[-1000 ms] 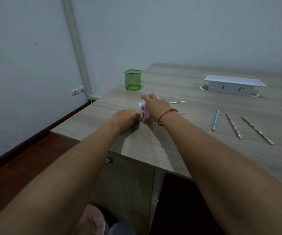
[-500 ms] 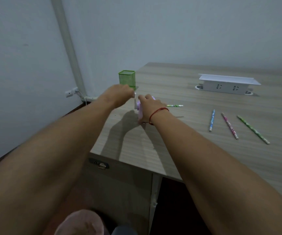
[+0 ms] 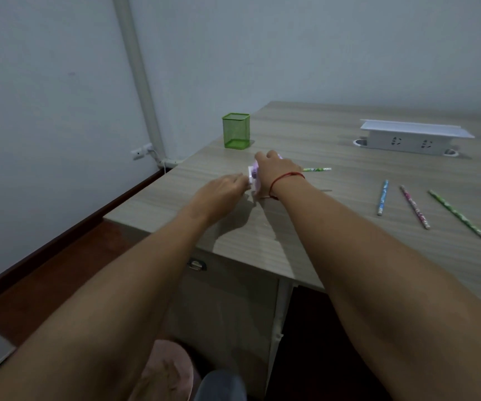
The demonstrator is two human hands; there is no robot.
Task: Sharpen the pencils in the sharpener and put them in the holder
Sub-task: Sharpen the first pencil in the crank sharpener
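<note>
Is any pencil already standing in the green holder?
No, nothing rises above the rim of the green holder, and its see-through mesh shows no pencil inside.

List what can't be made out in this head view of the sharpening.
Head view:
- Sharpener: body mostly covered by the right hand holding it.
- Green-patterned pencil: tip hidden inside the sharpener, behind that hand; sharpness unknown.
- Left hand: whether its grip closes on the crank is hidden by its own back.
- Green mesh holder: anything low inside is unclear through the mesh.
</note>
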